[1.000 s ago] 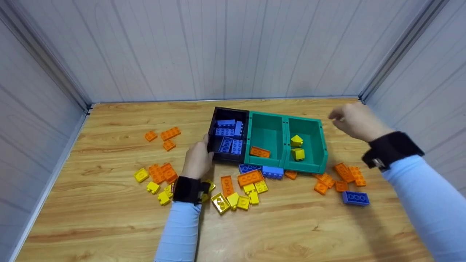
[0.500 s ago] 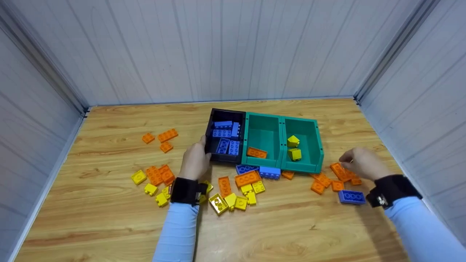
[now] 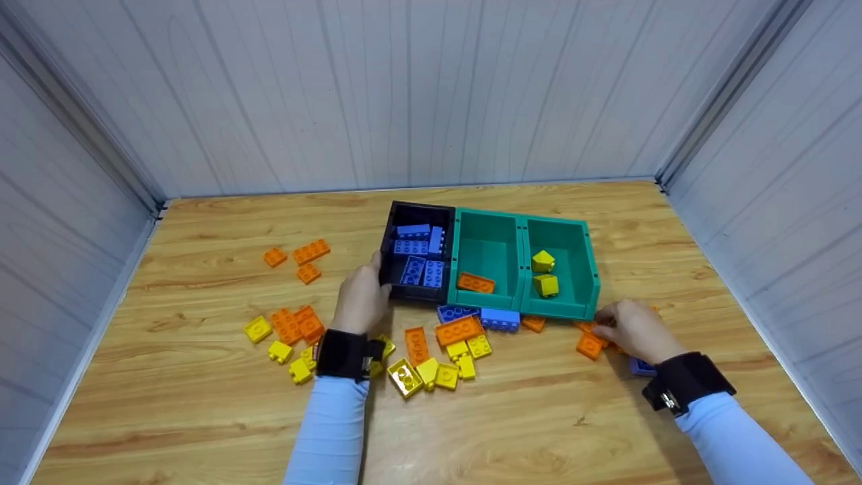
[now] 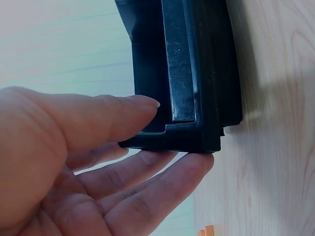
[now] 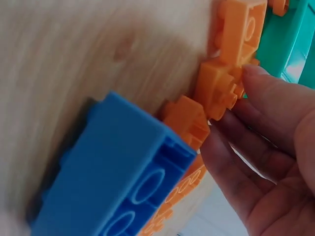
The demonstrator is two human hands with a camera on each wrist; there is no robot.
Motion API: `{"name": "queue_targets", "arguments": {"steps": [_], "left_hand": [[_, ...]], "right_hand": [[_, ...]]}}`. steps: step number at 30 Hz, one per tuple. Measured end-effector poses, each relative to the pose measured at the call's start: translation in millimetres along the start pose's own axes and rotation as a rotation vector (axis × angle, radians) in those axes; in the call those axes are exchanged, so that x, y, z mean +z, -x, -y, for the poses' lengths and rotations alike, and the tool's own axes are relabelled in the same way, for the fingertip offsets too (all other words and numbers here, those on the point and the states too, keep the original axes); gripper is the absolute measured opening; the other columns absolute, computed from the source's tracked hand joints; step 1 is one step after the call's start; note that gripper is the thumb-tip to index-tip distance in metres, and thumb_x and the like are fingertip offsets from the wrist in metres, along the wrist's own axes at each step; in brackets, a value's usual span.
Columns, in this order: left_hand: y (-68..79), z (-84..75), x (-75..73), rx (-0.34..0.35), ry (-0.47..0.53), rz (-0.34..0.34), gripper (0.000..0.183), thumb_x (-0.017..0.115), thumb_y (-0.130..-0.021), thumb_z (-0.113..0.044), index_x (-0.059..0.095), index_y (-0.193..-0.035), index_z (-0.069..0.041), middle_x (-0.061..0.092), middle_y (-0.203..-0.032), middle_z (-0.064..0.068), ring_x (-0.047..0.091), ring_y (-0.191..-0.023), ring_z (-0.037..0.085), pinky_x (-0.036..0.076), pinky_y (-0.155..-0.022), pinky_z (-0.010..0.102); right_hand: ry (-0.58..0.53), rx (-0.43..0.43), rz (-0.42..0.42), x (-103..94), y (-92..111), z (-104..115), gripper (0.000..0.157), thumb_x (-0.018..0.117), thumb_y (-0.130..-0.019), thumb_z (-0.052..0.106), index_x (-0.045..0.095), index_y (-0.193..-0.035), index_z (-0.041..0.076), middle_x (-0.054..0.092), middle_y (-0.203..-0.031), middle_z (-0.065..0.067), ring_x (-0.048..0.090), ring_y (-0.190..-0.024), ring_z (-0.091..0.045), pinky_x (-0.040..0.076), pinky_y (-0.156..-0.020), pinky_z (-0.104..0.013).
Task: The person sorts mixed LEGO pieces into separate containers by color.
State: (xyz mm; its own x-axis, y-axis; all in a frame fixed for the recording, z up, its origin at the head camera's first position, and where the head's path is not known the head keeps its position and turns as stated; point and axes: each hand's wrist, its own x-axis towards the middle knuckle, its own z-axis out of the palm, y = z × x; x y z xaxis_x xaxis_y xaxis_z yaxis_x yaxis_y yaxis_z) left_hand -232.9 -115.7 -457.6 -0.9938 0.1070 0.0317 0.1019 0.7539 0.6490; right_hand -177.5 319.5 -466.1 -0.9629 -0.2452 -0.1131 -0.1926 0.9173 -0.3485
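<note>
My left hand [image 3: 361, 296] grips the near left wall of the black bin [image 3: 417, 291]. In the left wrist view, the thumb [image 4: 142, 102] is inside the wall and the fingers [image 4: 162, 187] lie against its outside. My right hand [image 3: 636, 330] is down at the table by the green bins' near right corner. Its thumb [image 5: 258, 73] and fingertips touch opposite ends of a studded orange brick [image 5: 211, 86] in a pinch. Another orange brick [image 5: 241, 32] and a small orange brick [image 5: 186, 118] lie beside it. A blue brick [image 5: 113, 167] is close to the hand.
Blue bricks [image 3: 412, 247] lie in the black bin. The middle green bin [image 3: 488, 236] contains one orange brick [image 3: 475, 283]; the right green bin [image 3: 572, 242] contains two yellow bricks [image 3: 544, 285]. Loose orange, yellow and blue bricks lie in front and left. Panel walls [image 3: 404, 94] surround the table.
My right hand has come down from above the table's right side to the far right orange bricks, then left to those by the green bin's corner. The left hand keeps its grip.
</note>
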Motion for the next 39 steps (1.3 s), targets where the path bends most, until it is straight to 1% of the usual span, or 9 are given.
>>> {"name": "queue_targets", "arguments": {"steps": [5, 8, 15, 21, 26, 30, 33, 36, 39], "left_hand": [[0.6, 1.2, 0.9, -0.006, 0.0, 0.002, 0.067, 0.065, -0.094, -0.003, 0.032, -0.152, 0.004, 0.053, -0.136, 0.028, 0.056, -0.119, 0.042, 0.046, -0.101, 0.048], [1.1, 2.1, 1.6, -0.014, 0.0, 0.01, 0.067, 0.064, -0.094, -0.003, 0.031, -0.152, 0.003, 0.052, -0.138, 0.028, 0.055, -0.12, 0.042, 0.045, -0.102, 0.047], [2.3, 3.1, 2.2, 0.026, -0.038, -0.006, 0.063, 0.064, -0.094, -0.003, 0.034, -0.149, 0.007, 0.055, -0.133, 0.03, 0.058, -0.115, 0.043, 0.049, -0.096, 0.049], [2.2, 2.7, 1.9, 0.019, -0.028, -0.009, 0.063, 0.064, -0.094, -0.003, 0.034, -0.15, 0.007, 0.055, -0.132, 0.03, 0.059, -0.113, 0.044, 0.05, -0.096, 0.048], [2.1, 1.9, 1.7, 0.004, -0.025, 0.003, 0.063, 0.063, -0.095, -0.003, 0.034, -0.15, 0.006, 0.054, -0.134, 0.03, 0.059, -0.115, 0.042, 0.049, -0.097, 0.047], [1.0, 0.4, 1.0, 0.003, -0.021, 0.005, 0.064, 0.063, -0.095, -0.004, 0.033, -0.151, 0.005, 0.053, -0.136, 0.029, 0.057, -0.118, 0.042, 0.048, -0.099, 0.047], [0.6, -0.7, 0.4, -0.007, -0.011, 0.007, 0.064, 0.063, -0.096, -0.004, 0.032, -0.151, 0.004, 0.051, -0.139, 0.028, 0.055, -0.121, 0.041, 0.046, -0.101, 0.047], [0.5, -0.9, 0.1, -0.016, -0.009, 0.013, 0.065, 0.063, -0.096, -0.005, 0.032, -0.152, 0.003, 0.05, -0.141, 0.027, 0.054, -0.123, 0.041, 0.045, -0.103, 0.047], [0.7, -0.5, 0.4, -0.013, -0.014, 0.012, 0.065, 0.063, -0.096, -0.005, 0.032, -0.152, 0.004, 0.05, -0.14, 0.027, 0.054, -0.122, 0.041, 0.045, -0.103, 0.047]], "right_hand": [[-0.011, -0.003, -0.005, 5.5, 4.8, 5.1, 0.014, 0.073, -0.087, 0.004, 0.074, -0.099, -0.004, 0.071, -0.089, -0.012, 0.064, -0.077, -0.023, 0.055, -0.069, -0.042], [0.007, -0.026, -0.019, 9.8, 8.8, 8.6, 0.012, 0.073, -0.086, 0.003, 0.073, -0.097, -0.001, 0.07, -0.089, -0.01, 0.062, -0.077, -0.021, 0.054, -0.068, -0.042], [0.082, -0.105, -0.07, 19.4, 19.6, 14.1, 0.025, 0.077, -0.084, 0.007, 0.072, -0.105, -0.006, 0.069, -0.097, -0.018, 0.066, -0.089, -0.036, 0.054, -0.078, -0.05], [0.139, -0.1, -0.061, 24.1, 22.5, 22.3, 0.026, 0.079, -0.082, 0.008, 0.071, -0.103, -0.006, 0.069, -0.096, -0.019, 0.066, -0.089, -0.035, 0.055, -0.076, -0.049], [0.166, -0.128, -0.082, 26.0, 24.0, 27.9, 0.03, 0.08, -0.082, 0.012, 0.072, -0.104, -0.007, 0.07, -0.096, -0.017, 0.067, -0.085, -0.03, 0.056, -0.073, -0.045], [0.128, -0.175, -0.095, 20.2, 22.0, 38.8, 0.032, 0.08, -0.084, 0.017, 0.073, -0.107, -0.003, 0.071, -0.1, -0.014, 0.067, -0.09, -0.027, 0.057, -0.077, -0.044], [0.082, -0.241, -0.143, 10.7, 16.6, 53.5, 0.031, 0.081, -0.083, 0.016, 0.074, -0.107, -0.002, 0.07, -0.1, -0.012, 0.067, -0.09, -0.026, 0.058, -0.078, -0.041], [0.069, -0.337, -0.216, -1.6, 5.1, 70.8, 0.031, 0.083, -0.081, 0.015, 0.074, -0.105, -0.003, 0.07, -0.095, -0.011, 0.067, -0.085, -0.024, 0.059, -0.073, -0.036], [0.086, -0.404, -0.26, -15.8, -14.3, 89.1, 0.031, 0.084, -0.08, 0.016, 0.074, -0.104, -0.002, 0.07, -0.091, -0.011, 0.065, -0.079, -0.022, 0.058, -0.069, -0.033]]}}
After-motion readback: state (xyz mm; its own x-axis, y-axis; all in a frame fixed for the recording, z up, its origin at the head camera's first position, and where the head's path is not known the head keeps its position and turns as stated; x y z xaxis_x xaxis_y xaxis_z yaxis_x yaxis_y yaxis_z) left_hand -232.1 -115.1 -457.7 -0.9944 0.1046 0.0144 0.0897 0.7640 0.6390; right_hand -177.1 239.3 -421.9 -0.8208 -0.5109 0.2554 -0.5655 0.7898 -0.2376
